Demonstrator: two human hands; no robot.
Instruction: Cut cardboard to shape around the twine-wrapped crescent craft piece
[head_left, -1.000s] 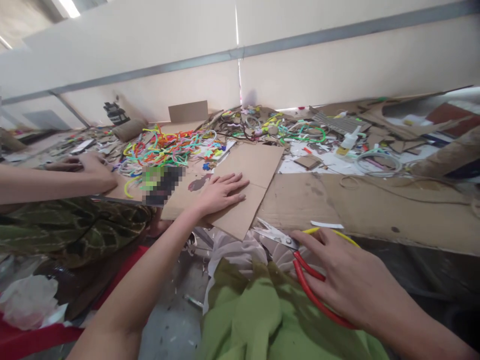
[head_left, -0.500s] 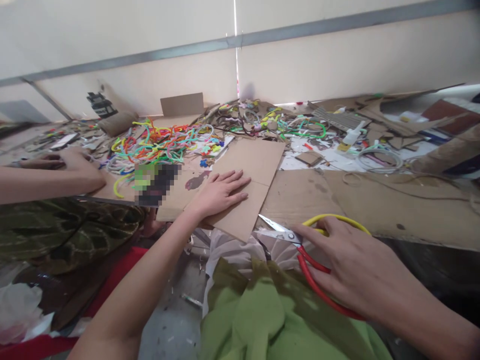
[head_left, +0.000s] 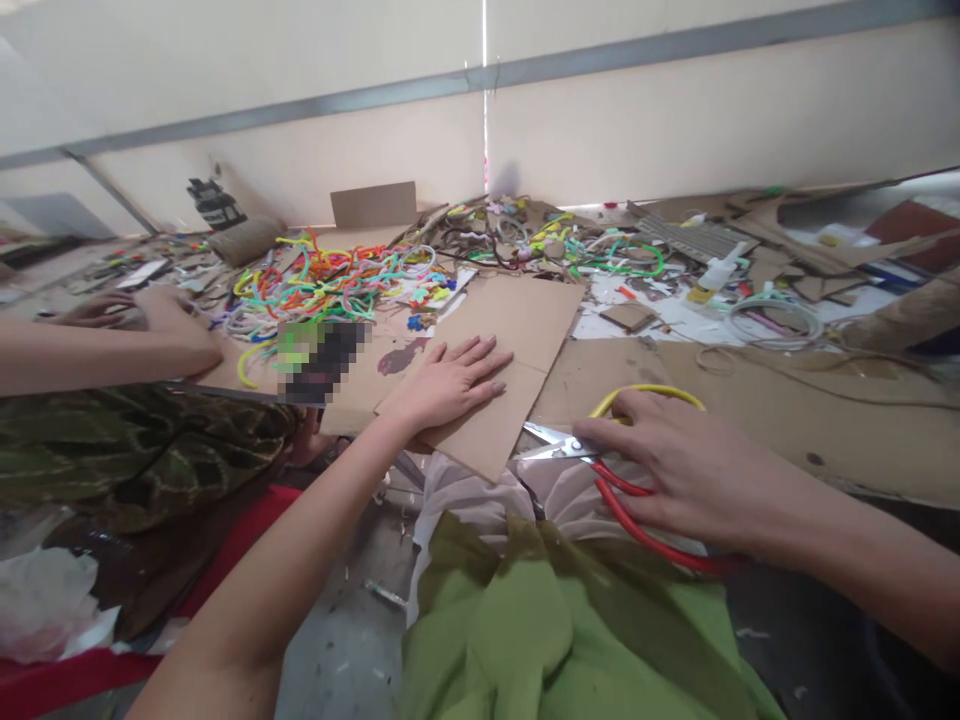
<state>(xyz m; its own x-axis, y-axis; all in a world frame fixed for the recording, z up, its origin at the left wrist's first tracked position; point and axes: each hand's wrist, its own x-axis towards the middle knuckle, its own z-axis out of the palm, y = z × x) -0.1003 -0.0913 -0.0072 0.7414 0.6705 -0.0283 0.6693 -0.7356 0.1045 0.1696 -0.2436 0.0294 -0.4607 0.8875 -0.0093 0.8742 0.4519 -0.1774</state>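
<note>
Cardboard sheet lies slanted on the bench, its near corner jutting past the front edge. The left hand rests flat on it, fingers spread, its grip holding nothing. The right hand has its grip closed around red-handled scissors, blades parted just beside the sheet's right edge; contact is unclear. The sheet appears steadied, with no cut visible there. Beyond lie colourful strands.

Scissors red, yel., silver; cardbd tan; lap cloth grn; neighbor's garment dk grn, prob. leafy.
</note>
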